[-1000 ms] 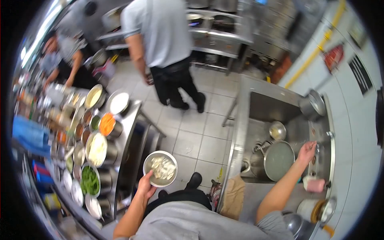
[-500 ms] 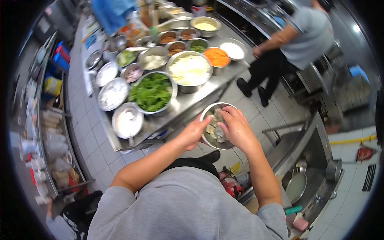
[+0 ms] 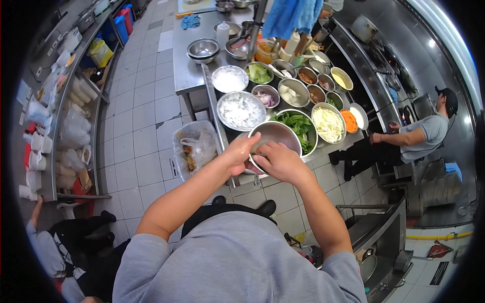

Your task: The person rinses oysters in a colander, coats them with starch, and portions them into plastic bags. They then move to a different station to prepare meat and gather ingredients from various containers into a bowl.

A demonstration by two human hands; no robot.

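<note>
- Taking twelve o'clock as the top of the view, the round, shiny steel bowl (image 3: 284,133) sits just past the centre toward one o'clock, above the near edge of the steel counter (image 3: 227,137); being round, it has no long axis.
- Its mouth faces up toward the wearer; the hands hide the near part and the contents.
- At one to two o'clock from it, green leafy vegetables (image 3: 297,120) lie partly behind its rim; whether their vessel touches it cannot be told.
- The left forearm slants toward one o'clock, the left hand (image 3: 237,155) at the bowl's eight o'clock.
- The right forearm slants toward eleven o'clock, the right hand (image 3: 279,160) palm down at six.
- Left grip: closed on the bowl's side, thumb upward along the rim.
- Right grip: fingers bent over the rim; how far closed, and on what, cannot be told.
</note>
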